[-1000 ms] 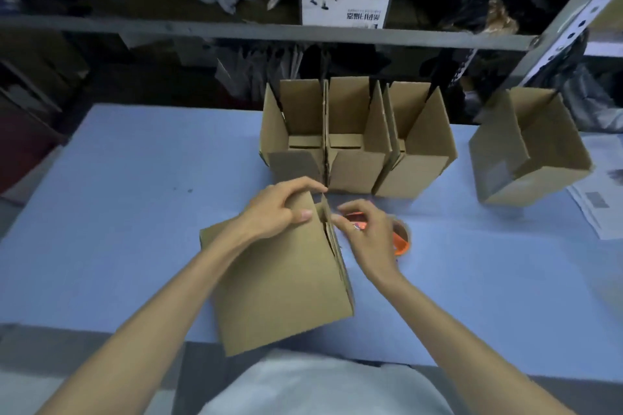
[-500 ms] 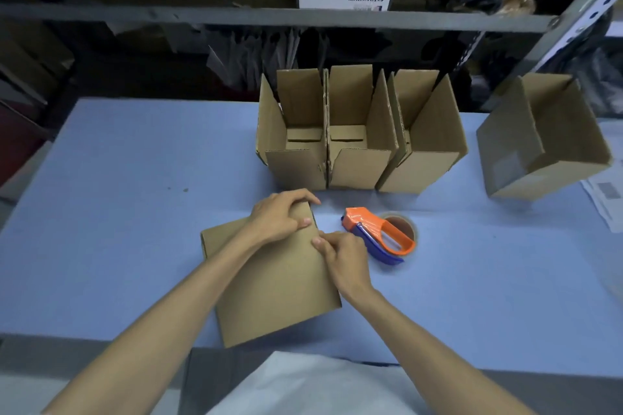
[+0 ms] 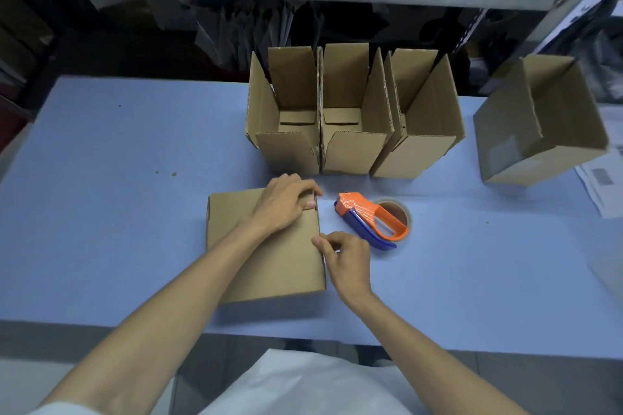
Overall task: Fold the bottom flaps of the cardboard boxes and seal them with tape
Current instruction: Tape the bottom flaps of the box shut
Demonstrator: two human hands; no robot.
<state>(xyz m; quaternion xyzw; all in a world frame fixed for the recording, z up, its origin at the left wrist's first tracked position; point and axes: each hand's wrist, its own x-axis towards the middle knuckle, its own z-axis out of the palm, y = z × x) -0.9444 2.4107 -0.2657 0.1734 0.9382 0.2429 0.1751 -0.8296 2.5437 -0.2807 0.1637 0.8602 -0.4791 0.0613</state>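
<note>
One box [image 3: 286, 263] flat, long axis near-far; left hand [image 3: 286, 202] grips far corner, right hand [image 3: 347, 259] seemingly pinches edge.

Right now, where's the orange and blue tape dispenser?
Head view: the orange and blue tape dispenser lies on the blue table, right of the nearest brown cardboard box, beyond the right hand.
</note>
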